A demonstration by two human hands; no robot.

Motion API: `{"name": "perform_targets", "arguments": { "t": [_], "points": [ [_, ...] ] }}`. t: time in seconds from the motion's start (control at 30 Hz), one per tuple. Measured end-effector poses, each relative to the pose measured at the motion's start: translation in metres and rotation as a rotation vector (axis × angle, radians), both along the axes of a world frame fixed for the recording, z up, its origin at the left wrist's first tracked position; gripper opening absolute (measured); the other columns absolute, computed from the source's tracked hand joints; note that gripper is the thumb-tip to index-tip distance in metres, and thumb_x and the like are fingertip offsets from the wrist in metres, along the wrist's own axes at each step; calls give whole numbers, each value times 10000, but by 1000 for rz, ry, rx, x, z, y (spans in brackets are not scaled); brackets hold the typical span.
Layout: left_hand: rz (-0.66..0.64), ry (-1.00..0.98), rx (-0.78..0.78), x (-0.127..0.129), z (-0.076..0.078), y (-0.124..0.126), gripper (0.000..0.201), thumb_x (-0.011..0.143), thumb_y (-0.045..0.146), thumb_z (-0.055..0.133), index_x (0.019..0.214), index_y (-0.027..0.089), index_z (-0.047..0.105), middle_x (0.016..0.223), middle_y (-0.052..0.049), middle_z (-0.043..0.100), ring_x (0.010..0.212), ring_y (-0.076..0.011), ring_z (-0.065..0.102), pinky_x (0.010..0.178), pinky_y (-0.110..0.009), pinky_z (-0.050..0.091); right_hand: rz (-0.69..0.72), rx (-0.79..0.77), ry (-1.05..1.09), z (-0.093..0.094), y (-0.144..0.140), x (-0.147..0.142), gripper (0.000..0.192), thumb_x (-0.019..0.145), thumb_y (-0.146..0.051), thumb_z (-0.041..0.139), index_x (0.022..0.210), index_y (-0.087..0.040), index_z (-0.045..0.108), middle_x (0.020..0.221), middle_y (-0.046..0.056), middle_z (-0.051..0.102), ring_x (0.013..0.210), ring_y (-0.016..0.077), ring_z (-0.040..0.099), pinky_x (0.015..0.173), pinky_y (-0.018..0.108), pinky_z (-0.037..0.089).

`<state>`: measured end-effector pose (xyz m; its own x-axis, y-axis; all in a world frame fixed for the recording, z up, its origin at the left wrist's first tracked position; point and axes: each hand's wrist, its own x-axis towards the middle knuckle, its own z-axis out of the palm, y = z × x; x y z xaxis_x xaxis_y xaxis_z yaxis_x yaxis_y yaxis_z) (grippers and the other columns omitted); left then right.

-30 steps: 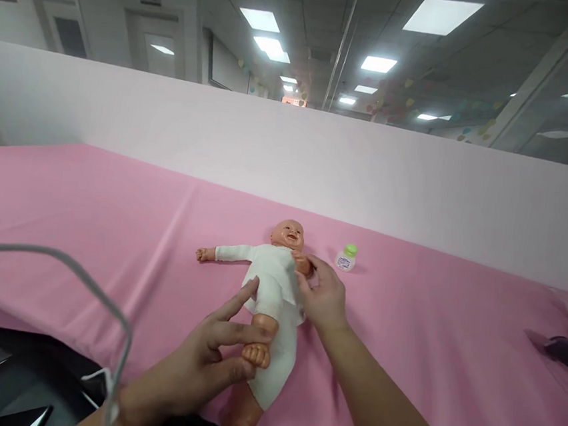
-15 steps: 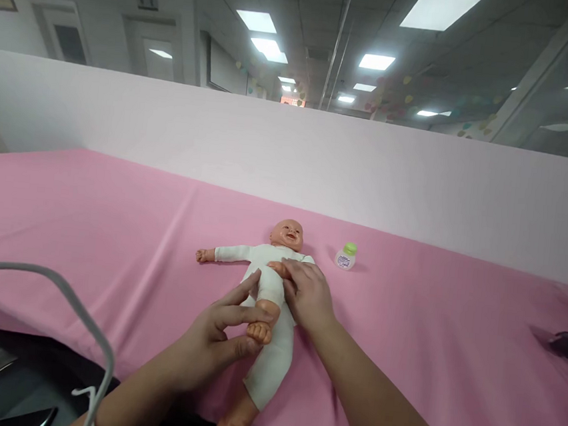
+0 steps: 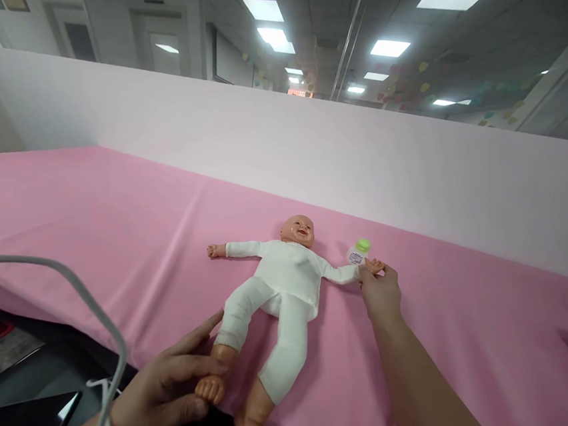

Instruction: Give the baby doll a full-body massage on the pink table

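Observation:
A baby doll (image 3: 291, 270) in a white top and trousers lies on its back, head toward the wall, arms spread out. My left hand (image 3: 168, 376) holds the doll's foot on the left side, fingers over the ankle and thumb near the sole. With my right hand (image 3: 382, 289) I pinch the doll's hand on the right side, its arm stretched outward. Just behind that doll hand stands a small clear bottle (image 3: 359, 252) with a green cap, partly hidden. The doll's other foot lies at the front edge.
A pink sheet (image 3: 151, 240) covers the table up to a white wall (image 3: 290, 147) with a window above. A grey cable (image 3: 80, 290) curves across the lower left. A dark phone (image 3: 34, 411) lies on a dark surface below the table edge.
The doll's raised leg has come down and stretched out, my left hand moving with its foot. My right hand has drawn the doll's hand from its chest out to the right.

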<state>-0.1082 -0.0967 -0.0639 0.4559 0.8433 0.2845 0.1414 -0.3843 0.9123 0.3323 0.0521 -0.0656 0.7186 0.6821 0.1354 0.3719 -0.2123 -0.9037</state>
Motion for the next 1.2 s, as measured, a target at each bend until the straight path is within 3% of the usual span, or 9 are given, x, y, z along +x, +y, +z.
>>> {"name": "perform_targets", "arguments": {
  "t": [0.1, 0.2, 0.33, 0.5, 0.63, 0.77, 0.83, 1.0, 1.2],
  "points": [
    [24, 31, 118, 2, -16, -2, 353, 918, 398, 730, 1270, 394, 748, 1701, -4, 338, 1500, -363, 409, 1189, -510, 396, -23, -149, -43, -5, 3, 9, 713, 776, -515, 700, 1396, -206, 530, 1160, 163, 731, 916, 346, 713, 764, 460, 562],
    [36, 94, 217, 6, -18, -4, 382, 947, 335, 700, 1321, 414, 709, 1682, -3, 382, 1493, -330, 431, 1188, -462, 412, 8, -204, -53, -5, 1, 10, 789, 739, -502, 737, 1426, -183, 514, 1078, 183, 741, 837, 367, 706, 719, 490, 553],
    [52, 106, 224, 12, -5, -4, 359, 961, 338, 676, 1312, 401, 713, 1659, -17, 423, 1475, -332, 462, 1172, -442, 444, 25, -181, -61, -1, -2, 5, 715, 749, -503, 730, 1380, -216, 557, 1117, 160, 743, 876, 341, 717, 742, 457, 564],
    [54, 114, 149, 21, 23, 2, 348, 972, 377, 656, 1315, 375, 717, 1656, -30, 428, 1513, -349, 396, 1190, -483, 416, 28, 122, -39, 15, -7, -21, 754, 762, -539, 744, 1420, -245, 522, 1217, 111, 744, 934, 272, 727, 766, 366, 571],
    [59, 71, 130, 35, 41, 13, 327, 988, 371, 641, 1307, 360, 715, 1699, -18, 345, 1554, -343, 314, 1194, -496, 414, 207, 347, -153, 28, -17, -58, 606, 813, -499, 717, 1364, -281, 590, 1206, 65, 756, 790, 191, 704, 764, 337, 570],
    [52, 86, 195, 55, 48, 31, 287, 987, 352, 648, 1260, 321, 732, 1684, -41, 375, 1566, -339, 290, 1232, -525, 355, 442, 268, -296, 31, -27, -90, 418, 827, -450, 720, 1225, -322, 712, 852, -18, 771, 675, 184, 671, 722, 328, 558],
    [44, 74, 228, 65, 48, 40, 294, 982, 331, 653, 1266, 303, 725, 1673, -63, 392, 1573, -336, 273, 1241, -540, 334, 538, 232, -368, 30, -29, -101, 382, 854, -421, 690, 1226, -337, 721, 792, -30, 755, 668, 192, 673, 706, 329, 550],
    [19, 109, 293, 85, 54, 54, 264, 984, 280, 641, 1232, 309, 726, 1508, -47, 601, 1576, -295, 279, 1256, -523, 317, 744, 111, -636, 30, -27, -116, 373, 901, -297, 598, 1256, -347, 703, 1061, -3, 796, 814, 234, 720, 767, 372, 537],
    [-20, 177, 314, 94, 69, 52, 250, 991, 276, 625, 1215, 300, 733, 1424, -41, 663, 1557, -307, 322, 1237, -498, 359, 726, 90, -646, 35, -25, -111, 326, 916, -316, 600, 1225, -331, 704, 1171, 13, 774, 977, 265, 719, 830, 392, 534]
  ]
}}
